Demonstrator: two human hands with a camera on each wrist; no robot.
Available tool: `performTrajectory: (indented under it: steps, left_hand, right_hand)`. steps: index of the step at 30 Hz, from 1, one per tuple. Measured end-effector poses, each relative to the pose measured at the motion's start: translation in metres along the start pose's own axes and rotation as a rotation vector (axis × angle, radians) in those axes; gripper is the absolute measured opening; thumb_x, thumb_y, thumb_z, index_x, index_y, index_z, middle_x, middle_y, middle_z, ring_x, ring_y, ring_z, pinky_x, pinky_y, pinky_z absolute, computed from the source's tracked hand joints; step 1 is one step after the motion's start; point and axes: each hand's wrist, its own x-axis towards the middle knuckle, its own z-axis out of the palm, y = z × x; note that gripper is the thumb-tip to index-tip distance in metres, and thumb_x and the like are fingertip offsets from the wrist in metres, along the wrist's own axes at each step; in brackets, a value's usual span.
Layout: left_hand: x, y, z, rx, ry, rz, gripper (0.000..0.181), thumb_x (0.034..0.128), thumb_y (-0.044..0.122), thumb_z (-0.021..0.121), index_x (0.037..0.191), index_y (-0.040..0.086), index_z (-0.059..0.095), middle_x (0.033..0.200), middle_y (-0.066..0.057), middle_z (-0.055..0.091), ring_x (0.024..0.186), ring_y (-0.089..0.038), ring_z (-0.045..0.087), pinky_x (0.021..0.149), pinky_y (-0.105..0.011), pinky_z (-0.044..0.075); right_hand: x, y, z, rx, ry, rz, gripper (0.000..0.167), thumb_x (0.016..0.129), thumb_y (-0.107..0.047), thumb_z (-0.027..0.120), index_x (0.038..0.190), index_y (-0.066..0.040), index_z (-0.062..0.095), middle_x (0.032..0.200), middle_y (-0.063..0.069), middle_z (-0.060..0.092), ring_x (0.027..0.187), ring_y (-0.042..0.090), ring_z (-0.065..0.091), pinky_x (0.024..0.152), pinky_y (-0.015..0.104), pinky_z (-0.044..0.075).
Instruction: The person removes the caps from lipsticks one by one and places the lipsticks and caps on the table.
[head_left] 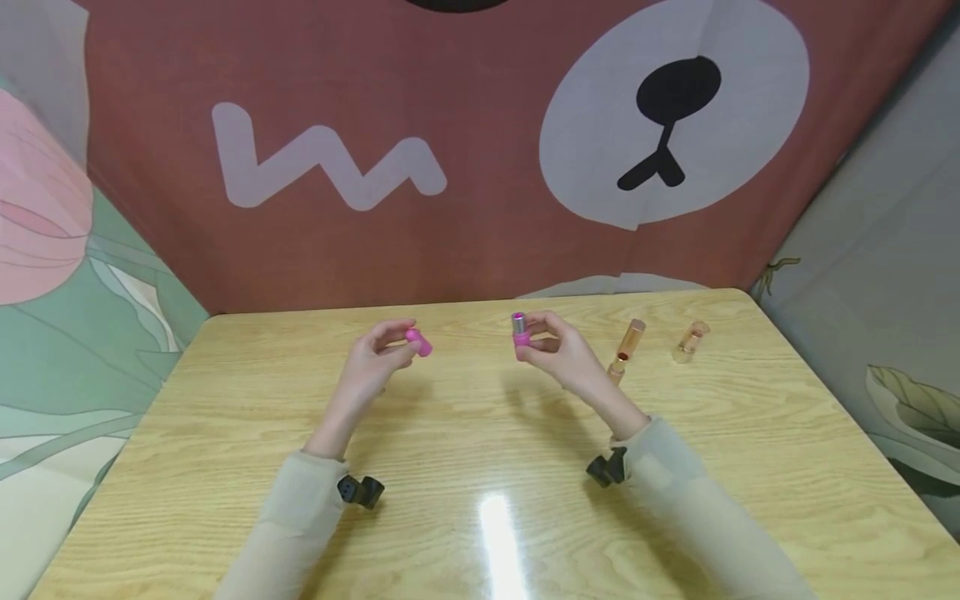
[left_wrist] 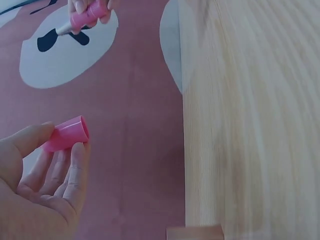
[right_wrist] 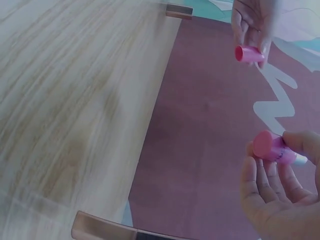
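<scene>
My left hand (head_left: pixel 372 358) pinches a pink lipstick cap (head_left: pixel 419 342) between thumb and fingers. The cap's hollow open end shows in the left wrist view, where the cap (left_wrist: pixel 68 134) is tilted. To the right, apart from it, my right hand (head_left: pixel 558 348) holds a lipstick (head_left: pixel 521 332) upright by its pink base, its silver tube pointing up. The pink bottom of this lipstick (right_wrist: pixel 267 146) faces the right wrist camera. Both hands are raised over the table, with a gap between cap and lipstick.
Right of my right hand, a rose-gold lipstick (head_left: pixel 632 340) lies on the wooden table (head_left: pixel 465 433), partly hidden by the wrist. Farther right stands another gold tube with a clear part (head_left: pixel 690 342). A copper-coloured piece (right_wrist: pixel 179 11) lies near my left hand. A brown printed cloth (head_left: pixel 480 242) hangs behind.
</scene>
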Motion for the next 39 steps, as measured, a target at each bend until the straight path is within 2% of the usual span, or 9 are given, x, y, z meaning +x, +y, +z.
performTrajectory:
  steps: [3, 5, 7, 14, 17, 21, 24, 31, 39]
  left_hand:
    - [-0.002, -0.001, -0.008, 0.019, 0.003, 0.000, 0.044, 0.0933, 0.019, 0.062, 0.135, 0.010, 0.051, 0.134, -0.013, 0.056, 0.110, -0.016, 0.064, 0.077, -0.021, 0.052]
    - [-0.002, -0.003, -0.013, 0.028, 0.002, 0.021, 0.043, 0.0937, 0.018, 0.061, 0.135, 0.007, 0.051, 0.134, -0.015, 0.056, 0.105, -0.009, 0.064, 0.086, -0.022, 0.052]
    - [-0.003, -0.005, -0.019, 0.046, 0.000, 0.026, 0.043, 0.0942, 0.020, 0.060, 0.134, 0.007, 0.051, 0.134, -0.016, 0.056, 0.102, -0.003, 0.063, 0.088, -0.021, 0.052]
    - [-0.012, -0.014, -0.040, 0.103, 0.014, -0.005, 0.045, 0.0949, 0.028, 0.060, 0.135, 0.009, 0.050, 0.135, -0.015, 0.054, 0.101, -0.004, 0.059, 0.102, -0.036, 0.040]
    - [-0.015, -0.019, -0.049, 0.120, 0.024, -0.005, 0.045, 0.0957, 0.026, 0.058, 0.136, 0.007, 0.049, 0.135, -0.016, 0.054, 0.097, 0.003, 0.057, 0.101, -0.031, 0.042]
    - [-0.017, -0.026, -0.061, 0.140, 0.052, 0.013, 0.045, 0.0968, 0.023, 0.056, 0.136, 0.004, 0.048, 0.135, -0.019, 0.053, 0.092, 0.013, 0.056, 0.089, -0.017, 0.050]
    - [-0.018, -0.030, -0.070, 0.143, 0.071, 0.013, 0.046, 0.0969, 0.022, 0.056, 0.137, 0.002, 0.047, 0.136, -0.022, 0.051, 0.090, 0.015, 0.056, 0.084, -0.012, 0.051]
    - [-0.018, -0.039, -0.084, 0.170, 0.075, -0.018, 0.049, 0.0975, 0.023, 0.055, 0.139, 0.000, 0.044, 0.137, -0.022, 0.049, 0.091, 0.014, 0.054, 0.087, -0.016, 0.051]
    - [-0.013, -0.050, -0.091, 0.216, 0.085, -0.050, 0.049, 0.0976, 0.023, 0.054, 0.139, -0.001, 0.044, 0.132, -0.018, 0.052, 0.092, 0.013, 0.050, 0.088, -0.019, 0.052]
  right_hand:
    - [0.000, -0.001, -0.003, 0.003, 0.002, 0.005, 0.048, 0.089, -0.002, 0.063, 0.133, 0.001, 0.045, 0.124, 0.024, 0.054, 0.113, 0.037, 0.060, 0.092, 0.037, 0.054]
    - [0.000, -0.001, -0.005, 0.001, 0.002, 0.011, 0.048, 0.089, -0.004, 0.063, 0.134, 0.000, 0.045, 0.125, 0.023, 0.054, 0.114, 0.037, 0.060, 0.094, 0.040, 0.053]
    - [0.000, -0.002, -0.007, -0.002, 0.000, 0.021, 0.048, 0.090, -0.005, 0.063, 0.134, -0.001, 0.045, 0.126, 0.023, 0.053, 0.116, 0.038, 0.059, 0.096, 0.042, 0.052]
    - [-0.001, -0.002, -0.011, 0.002, -0.006, 0.041, 0.047, 0.089, -0.006, 0.064, 0.132, -0.003, 0.046, 0.130, 0.020, 0.051, 0.119, 0.038, 0.058, 0.099, 0.047, 0.049]
    - [-0.002, -0.001, -0.013, -0.003, -0.011, 0.052, 0.046, 0.090, -0.007, 0.064, 0.132, -0.002, 0.046, 0.131, 0.020, 0.051, 0.119, 0.038, 0.057, 0.100, 0.047, 0.048]
    - [-0.003, 0.000, -0.015, -0.022, -0.010, 0.060, 0.047, 0.090, -0.010, 0.064, 0.133, -0.003, 0.045, 0.131, 0.019, 0.051, 0.120, 0.037, 0.057, 0.101, 0.047, 0.048]
    - [-0.002, 0.000, -0.016, -0.029, -0.007, 0.057, 0.047, 0.091, -0.011, 0.064, 0.133, -0.003, 0.045, 0.130, 0.019, 0.052, 0.119, 0.037, 0.058, 0.101, 0.047, 0.048]
    - [-0.003, -0.002, -0.020, -0.020, 0.009, 0.043, 0.048, 0.091, -0.012, 0.064, 0.133, -0.002, 0.044, 0.131, 0.019, 0.052, 0.119, 0.037, 0.058, 0.100, 0.046, 0.048]
    - [-0.002, -0.003, -0.024, -0.011, 0.021, 0.044, 0.048, 0.091, -0.010, 0.063, 0.134, -0.002, 0.044, 0.131, 0.019, 0.050, 0.120, 0.037, 0.057, 0.101, 0.045, 0.048]
